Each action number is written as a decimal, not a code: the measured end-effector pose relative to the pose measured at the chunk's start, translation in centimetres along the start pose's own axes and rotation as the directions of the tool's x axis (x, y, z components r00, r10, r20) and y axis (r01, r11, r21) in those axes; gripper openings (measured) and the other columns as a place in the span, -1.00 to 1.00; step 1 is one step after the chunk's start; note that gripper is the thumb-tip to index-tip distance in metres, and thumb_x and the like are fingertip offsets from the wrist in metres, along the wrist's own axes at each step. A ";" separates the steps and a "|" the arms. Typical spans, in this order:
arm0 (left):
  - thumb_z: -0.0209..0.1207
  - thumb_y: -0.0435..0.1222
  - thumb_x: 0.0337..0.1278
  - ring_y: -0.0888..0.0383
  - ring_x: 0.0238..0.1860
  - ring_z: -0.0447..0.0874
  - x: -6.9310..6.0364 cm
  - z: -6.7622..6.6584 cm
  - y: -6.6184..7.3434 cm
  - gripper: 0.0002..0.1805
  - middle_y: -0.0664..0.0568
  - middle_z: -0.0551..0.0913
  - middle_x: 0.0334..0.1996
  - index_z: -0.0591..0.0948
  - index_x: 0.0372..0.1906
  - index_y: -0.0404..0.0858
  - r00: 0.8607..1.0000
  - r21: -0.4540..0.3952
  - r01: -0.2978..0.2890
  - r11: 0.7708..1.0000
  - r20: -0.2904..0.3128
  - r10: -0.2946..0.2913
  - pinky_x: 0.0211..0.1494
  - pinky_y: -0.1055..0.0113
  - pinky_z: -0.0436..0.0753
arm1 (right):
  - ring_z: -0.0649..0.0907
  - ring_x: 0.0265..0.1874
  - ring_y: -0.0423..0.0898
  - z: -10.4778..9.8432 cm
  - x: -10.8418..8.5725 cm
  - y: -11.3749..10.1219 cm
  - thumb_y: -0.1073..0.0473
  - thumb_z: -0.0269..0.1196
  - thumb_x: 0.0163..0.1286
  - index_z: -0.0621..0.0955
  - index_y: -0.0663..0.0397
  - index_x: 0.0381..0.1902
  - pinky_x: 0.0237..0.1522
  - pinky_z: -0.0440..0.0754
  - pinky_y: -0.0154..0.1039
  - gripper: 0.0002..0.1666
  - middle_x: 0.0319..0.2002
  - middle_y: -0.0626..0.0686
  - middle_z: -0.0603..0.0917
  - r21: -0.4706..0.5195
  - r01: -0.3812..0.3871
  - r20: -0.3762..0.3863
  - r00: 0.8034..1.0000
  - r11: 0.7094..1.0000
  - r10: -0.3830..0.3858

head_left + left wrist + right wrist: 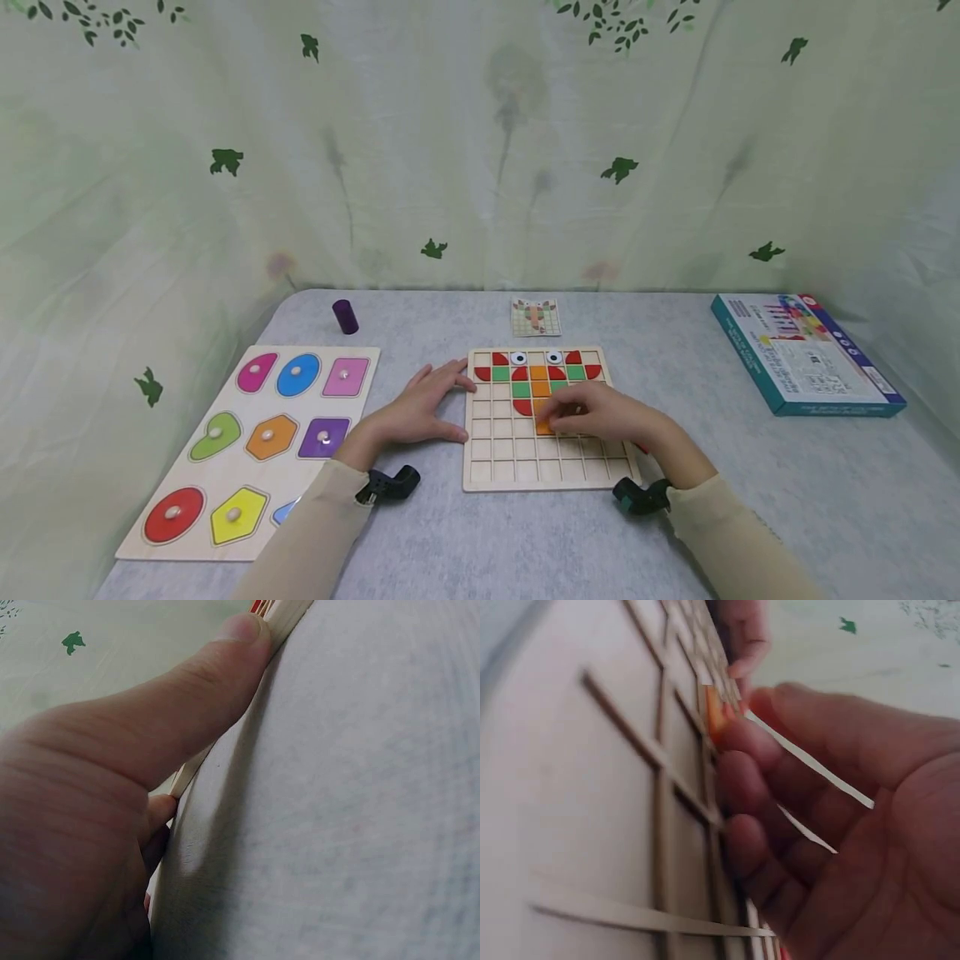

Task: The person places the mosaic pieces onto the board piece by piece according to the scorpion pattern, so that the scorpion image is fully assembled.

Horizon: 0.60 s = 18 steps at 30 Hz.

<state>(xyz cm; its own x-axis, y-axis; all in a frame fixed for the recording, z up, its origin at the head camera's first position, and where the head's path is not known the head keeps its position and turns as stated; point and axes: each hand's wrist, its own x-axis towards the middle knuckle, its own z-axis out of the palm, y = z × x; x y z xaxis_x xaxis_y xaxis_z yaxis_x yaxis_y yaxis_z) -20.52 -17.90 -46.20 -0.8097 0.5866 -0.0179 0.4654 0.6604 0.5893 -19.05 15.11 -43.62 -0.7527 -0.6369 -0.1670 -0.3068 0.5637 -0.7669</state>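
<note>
A wooden grid board (502, 473) lies on the table with red, green and orange tiles and two eye tiles in its upper rows. At the middle of the grid, my right hand (600, 411) has its fingertips on an orange square tile (543, 428), below a column of other orange tiles. The right wrist view shows the fingers curled against the grid with the orange tile (714, 716) at their tips. My left hand (420, 406) rests at the board's left edge, fingers extended. In the left wrist view its thumb (202, 697) touches the board's side.
A pattern card (536, 318) lies behind the board. To the left are a knobbed shape puzzle (300, 379) and a dark purple cylinder (345, 317). A flat teal-edged box (810, 354) sits at the right. Printed curtain (480, 167) hangs behind the table.
</note>
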 end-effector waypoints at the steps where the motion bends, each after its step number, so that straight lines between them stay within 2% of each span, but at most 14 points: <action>1: 0.50 0.03 -0.11 -0.07 0.64 -0.10 0.0 0.0 0.0 -0.26 -0.08 0.06 0.61 0.49 0.22 -0.05 1.000 0.001 0.000 1.000 -0.001 0.000 0.65 -0.13 -0.29 | 0.61 -0.18 -0.09 -0.2 -0.1 0.1 0.04 0.29 0.42 0.72 -0.26 -0.08 -0.10 0.60 -0.29 -0.84 -0.17 -0.14 0.72 0.020 0.000 0.024 1.000 1.000 -0.001; 4: 0.50 0.04 -0.11 -0.07 0.64 -0.10 0.0 0.1 -0.1 -0.27 -0.08 0.06 0.61 0.49 0.22 -0.04 1.000 0.003 0.001 1.000 0.000 -0.001 0.65 -0.12 -0.29 | 0.62 -0.12 -0.09 -1.0 -0.5 0.3 0.00 0.29 0.41 0.73 -0.23 -0.04 -0.04 0.62 -0.27 -0.79 -0.09 -0.12 0.74 0.043 0.004 0.064 0.998 0.999 -0.007; 9: 0.50 0.03 -0.10 -0.07 0.64 -0.10 0.0 0.1 -0.2 -0.27 -0.08 0.06 0.61 0.49 0.22 -0.04 1.000 0.003 0.004 1.000 0.002 -0.004 0.65 -0.12 -0.29 | 0.60 -0.15 -0.05 -2.2 -1.2 0.5 0.05 0.31 0.39 0.73 -0.16 -0.03 -0.09 0.62 -0.28 -0.77 -0.17 -0.06 0.71 0.024 -0.014 0.051 0.999 1.000 0.013; 18: 0.50 0.04 -0.11 -0.07 0.64 -0.10 0.0 0.1 -0.1 -0.27 -0.07 0.06 0.61 0.49 0.21 -0.03 1.000 -0.002 0.005 1.000 0.001 -0.005 0.65 -0.12 -0.29 | 0.57 -0.28 -0.07 -4.6 -2.9 1.6 0.18 0.38 0.28 0.70 -0.01 -0.12 -0.25 0.60 -0.34 -0.80 -0.35 0.00 0.62 -0.034 -0.132 0.027 0.991 0.991 0.133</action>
<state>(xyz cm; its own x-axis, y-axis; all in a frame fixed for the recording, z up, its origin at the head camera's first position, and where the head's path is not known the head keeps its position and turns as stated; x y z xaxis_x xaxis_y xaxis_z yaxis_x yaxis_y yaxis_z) -20.59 -17.93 -46.35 -0.8118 0.5836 -0.0213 0.4606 0.6622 0.5911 -20.04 20.28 -41.44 -0.7708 -0.5703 -0.2839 -0.2245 0.6602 -0.7167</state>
